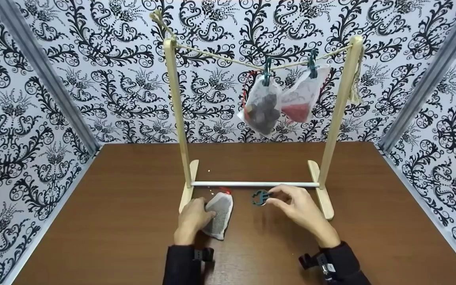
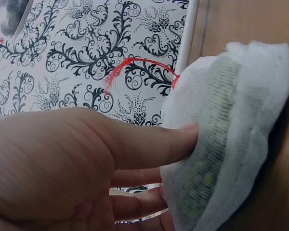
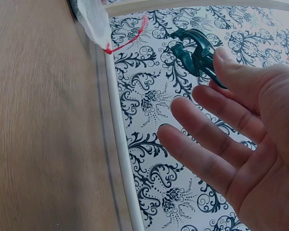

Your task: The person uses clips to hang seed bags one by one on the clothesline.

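Note:
My left hand [image 1: 195, 217] pinches a white mesh pouch [image 1: 219, 215] between thumb and fingers, just above the table. Greenish-grey filling shows through the mesh of the pouch [image 2: 216, 130], and a red string [image 2: 151, 61] trails from one edge. To the right, my right hand [image 1: 297, 204] holds a dark green clothespin [image 1: 260, 197] by its handles, between thumb and index finger. In the right wrist view the clothespin [image 3: 195, 50] points away from the palm, and the other fingers [image 3: 202, 149] are spread, touching nothing.
A wooden frame [image 1: 337, 118] with a white crossbar [image 1: 251, 184] stands on the brown table [image 1: 133, 221]. From its sagging rope [image 1: 216, 56] hang a pouch with dark lumps [image 1: 265, 113] and one with red filling [image 1: 297, 111], each under a green clothespin [image 1: 312, 65]. Patterned walls surround the table.

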### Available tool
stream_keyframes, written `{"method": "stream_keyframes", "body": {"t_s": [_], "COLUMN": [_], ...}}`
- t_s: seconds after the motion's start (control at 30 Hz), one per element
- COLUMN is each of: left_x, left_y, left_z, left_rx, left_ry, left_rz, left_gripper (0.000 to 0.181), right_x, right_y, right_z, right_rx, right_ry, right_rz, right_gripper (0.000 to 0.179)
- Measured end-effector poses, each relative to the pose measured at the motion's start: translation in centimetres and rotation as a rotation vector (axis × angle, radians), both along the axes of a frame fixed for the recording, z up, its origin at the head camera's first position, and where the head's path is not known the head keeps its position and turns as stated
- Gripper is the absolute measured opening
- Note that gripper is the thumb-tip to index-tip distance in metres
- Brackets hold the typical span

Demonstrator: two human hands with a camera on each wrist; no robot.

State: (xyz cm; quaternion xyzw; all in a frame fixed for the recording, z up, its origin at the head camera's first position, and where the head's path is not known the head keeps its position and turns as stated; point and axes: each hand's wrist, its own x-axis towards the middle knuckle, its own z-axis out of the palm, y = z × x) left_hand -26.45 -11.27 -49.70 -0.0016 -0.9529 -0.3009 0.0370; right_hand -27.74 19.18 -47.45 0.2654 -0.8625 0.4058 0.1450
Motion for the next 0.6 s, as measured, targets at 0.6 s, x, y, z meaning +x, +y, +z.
{"method": "stream_keyframes", "body": {"t_s": [0.6], "left_x": [-0.01], "left_y": [0.03], "left_z": [-0.05], "left_rx": [-0.002], "left_ry": [-0.001], "left_rz": [0.014], "left_gripper": [0.015], "right_x": [-0.16], "right_y": [-0.05], "right_z": [-0.10], "right_rx": [-0.012], "right_ry": [0.027], "right_rz": [-0.032], "right_gripper": [0.009]}}
